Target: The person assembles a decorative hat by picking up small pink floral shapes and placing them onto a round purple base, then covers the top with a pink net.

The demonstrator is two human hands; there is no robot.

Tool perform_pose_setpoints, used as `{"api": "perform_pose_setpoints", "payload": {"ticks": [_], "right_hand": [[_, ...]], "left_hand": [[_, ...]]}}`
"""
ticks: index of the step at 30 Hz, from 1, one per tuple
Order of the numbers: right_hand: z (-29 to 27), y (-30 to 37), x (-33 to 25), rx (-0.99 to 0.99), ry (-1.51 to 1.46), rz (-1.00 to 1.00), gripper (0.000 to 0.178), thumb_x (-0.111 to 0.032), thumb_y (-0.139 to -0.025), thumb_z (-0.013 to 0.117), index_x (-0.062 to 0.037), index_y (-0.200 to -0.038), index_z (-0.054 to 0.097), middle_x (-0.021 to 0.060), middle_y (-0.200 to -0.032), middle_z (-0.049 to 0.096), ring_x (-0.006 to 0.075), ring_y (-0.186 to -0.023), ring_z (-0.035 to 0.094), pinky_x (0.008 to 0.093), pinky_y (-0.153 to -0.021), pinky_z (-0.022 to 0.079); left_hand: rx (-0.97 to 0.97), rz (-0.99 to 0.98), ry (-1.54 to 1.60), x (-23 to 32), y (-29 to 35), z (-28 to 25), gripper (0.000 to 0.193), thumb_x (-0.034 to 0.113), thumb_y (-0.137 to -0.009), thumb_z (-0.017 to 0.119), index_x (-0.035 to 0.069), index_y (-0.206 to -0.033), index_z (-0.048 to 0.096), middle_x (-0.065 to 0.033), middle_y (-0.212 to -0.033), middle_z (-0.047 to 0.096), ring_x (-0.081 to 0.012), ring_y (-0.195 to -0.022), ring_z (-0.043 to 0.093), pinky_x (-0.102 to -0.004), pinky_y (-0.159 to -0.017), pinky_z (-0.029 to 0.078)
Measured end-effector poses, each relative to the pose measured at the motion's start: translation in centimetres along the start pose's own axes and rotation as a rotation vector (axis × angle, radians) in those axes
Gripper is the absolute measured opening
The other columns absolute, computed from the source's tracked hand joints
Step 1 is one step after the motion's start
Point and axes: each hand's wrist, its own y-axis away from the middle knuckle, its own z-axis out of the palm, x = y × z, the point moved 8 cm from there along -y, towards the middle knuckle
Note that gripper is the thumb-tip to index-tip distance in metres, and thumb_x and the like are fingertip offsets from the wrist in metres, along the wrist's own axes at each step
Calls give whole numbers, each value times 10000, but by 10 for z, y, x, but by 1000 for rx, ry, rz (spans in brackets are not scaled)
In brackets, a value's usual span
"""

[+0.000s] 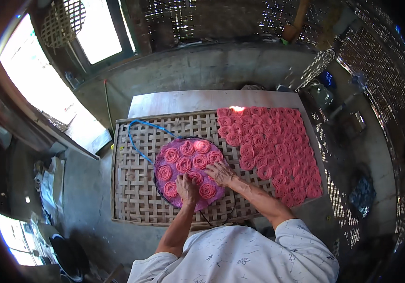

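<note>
A round tray covered with purple cloth (178, 202) lies on a woven bamboo rack, with several pink coiled rosettes (183, 164) spread over it. My left hand (187, 189) is over the tray's lower middle, its fingers bent down at the edge of a rosette (195, 176); the fingertips are partly hidden. My right hand (220, 174) rests at the tray's right side, fingers spread over a rosette that it mostly covers. To the right, a dense block of similar pink rosettes (278, 151) fills that side of the rack, some overlapping.
The bamboo rack (136, 188) rests on a pale board (174, 101). A blue cord (134, 141) loops from the tray's upper left edge. Bright doorways stand at the left, a low concrete wall (202, 70) behind. Bags (51, 184) lie on the left floor.
</note>
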Motion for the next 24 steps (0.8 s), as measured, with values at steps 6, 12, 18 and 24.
{"api": "perform_pose_setpoints", "payload": {"ticks": [6, 12, 18, 24], "right_hand": [[17, -13, -7, -154, 39, -48, 291, -186, -783, 569, -141, -1066, 622, 86, -1102, 574, 258, -1071, 517, 448, -984, 355], [-13, -18, -9, -58, 115, -138, 180, -246, -686, 616, -101, -793, 622, 71, -847, 573, 239, -902, 525, 422, -856, 376], [-39, 39, 39, -20, -227, 143, 216, -232, -702, 591, -123, -875, 660, 111, -808, 624, 257, -820, 618, 414, -792, 429], [-42, 141, 87, 182, -793, 734, 266, -234, -774, 591, -35, -935, 663, 89, -761, 650, 161, -666, 608, 298, -612, 477]], "left_hand": [[22, -68, 18, -13, -11, 8, 376, 192, -682, 755, 13, -938, 545, -177, -999, 518, -358, -974, 508, -449, -812, 455], [23, -131, 23, -32, -24, 20, 375, 189, -646, 741, 24, -924, 553, -163, -982, 535, -355, -971, 529, -449, -799, 472], [-75, -147, -11, -29, -32, 26, 281, 138, -651, 659, 21, -891, 570, -157, -956, 561, -361, -946, 542, -467, -759, 481], [-91, -93, 13, -28, -36, 35, 239, 129, -672, 627, 41, -886, 569, -160, -861, 628, -365, -876, 572, -460, -751, 474]]}}
